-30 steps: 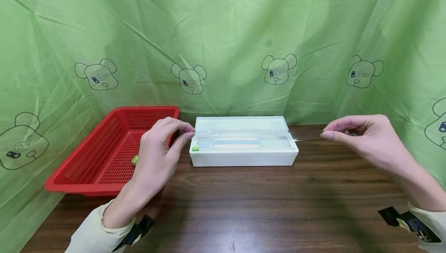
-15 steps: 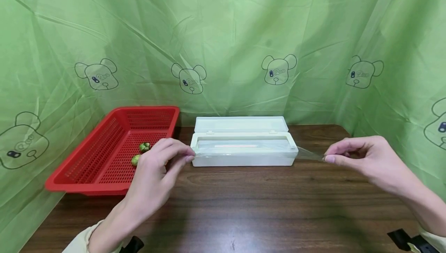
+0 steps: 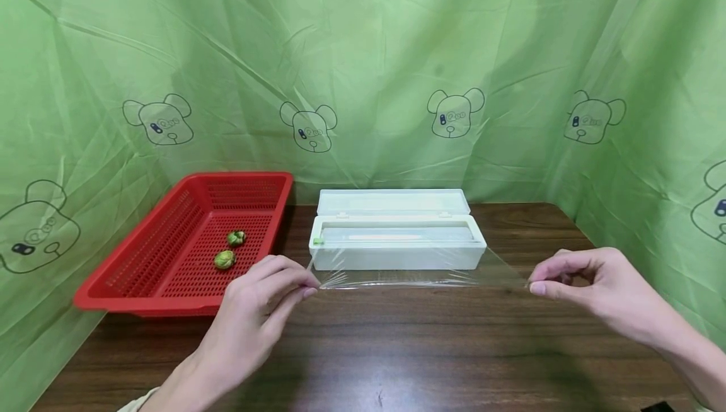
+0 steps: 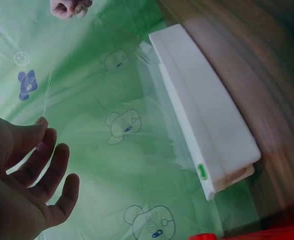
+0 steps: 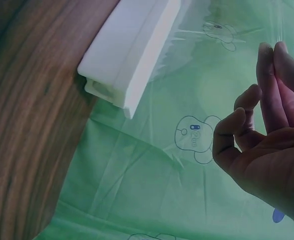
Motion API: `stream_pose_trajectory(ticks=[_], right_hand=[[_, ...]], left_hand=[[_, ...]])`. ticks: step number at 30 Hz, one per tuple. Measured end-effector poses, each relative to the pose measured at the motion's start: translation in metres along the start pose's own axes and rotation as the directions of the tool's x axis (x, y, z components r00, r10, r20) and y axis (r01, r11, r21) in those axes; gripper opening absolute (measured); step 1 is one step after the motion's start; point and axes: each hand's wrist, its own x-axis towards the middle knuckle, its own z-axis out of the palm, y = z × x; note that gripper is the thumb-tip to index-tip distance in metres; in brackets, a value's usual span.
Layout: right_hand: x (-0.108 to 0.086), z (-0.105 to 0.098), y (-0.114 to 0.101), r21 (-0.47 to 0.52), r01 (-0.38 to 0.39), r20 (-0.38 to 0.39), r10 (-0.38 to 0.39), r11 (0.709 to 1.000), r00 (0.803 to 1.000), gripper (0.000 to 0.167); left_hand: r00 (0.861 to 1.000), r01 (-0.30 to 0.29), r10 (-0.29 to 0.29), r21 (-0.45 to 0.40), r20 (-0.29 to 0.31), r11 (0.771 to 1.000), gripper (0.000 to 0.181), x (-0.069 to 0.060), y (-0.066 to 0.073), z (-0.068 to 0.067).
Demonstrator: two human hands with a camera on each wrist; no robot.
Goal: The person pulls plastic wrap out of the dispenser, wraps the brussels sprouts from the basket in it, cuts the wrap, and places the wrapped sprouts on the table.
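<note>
Left hand [image 3: 255,314] pinches front left corner of clear film [image 3: 397,278], right hand [image 3: 604,292] pinches front right. Film spans between hands, runs back to white box [image 4: 206,102] lying beyond them. Box long axis left-right, roughly parallel to film's front edge; left hand nearer box.

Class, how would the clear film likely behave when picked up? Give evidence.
The clear film is probably floppy, since fine creases fan out near the left hand. It looks thin and probably light, as the table shows through it.
</note>
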Motion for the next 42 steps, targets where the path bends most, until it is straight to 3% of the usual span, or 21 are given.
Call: stream_pose_trajectory(ticks=[8, 14, 26, 31, 35, 42], right_hand=[[-0.009, 0.006, 0.004, 0.006, 0.07, 0.032, -0.07, 0.998, 0.997, 0.025], [-0.016, 0.012, 0.013, 0.077, 0.115, 0.078, -0.121, 0.99, 0.99, 0.03], [-0.028, 0.026, 0.028, 0.102, 0.108, 0.139, -0.122, 0.989, 0.983, 0.032], [-0.033, 0.033, 0.037, 0.11, 0.108, 0.168, -0.126, 0.988, 0.978, 0.032], [-0.036, 0.039, 0.044, 0.115, 0.109, 0.187, -0.129, 0.987, 0.974, 0.031], [-0.037, 0.049, 0.052, 0.15, 0.1, 0.226, -0.132, 0.984, 0.965, 0.025]], left_hand=[[0.998, -0.044, 0.044, -0.006, 0.044, 0.999, 0.005, -0.012, -0.002, 0.003], [0.996, -0.067, 0.067, -0.005, 0.066, 0.998, 0.02, -0.021, -0.003, 0.006], [0.988, -0.104, 0.094, 0.077, 0.124, 0.992, 0.023, -0.039, -0.011, 0.014], [0.983, -0.114, 0.097, 0.106, 0.155, 0.988, 0.004, -0.047, -0.016, 0.018], [0.977, -0.133, 0.11, 0.118, 0.184, 0.984, 0.022, -0.052, -0.021, 0.023], [0.968, -0.113, 0.076, 0.146, 0.238, 0.983, 0.024, -0.06, -0.026, 0.03]])
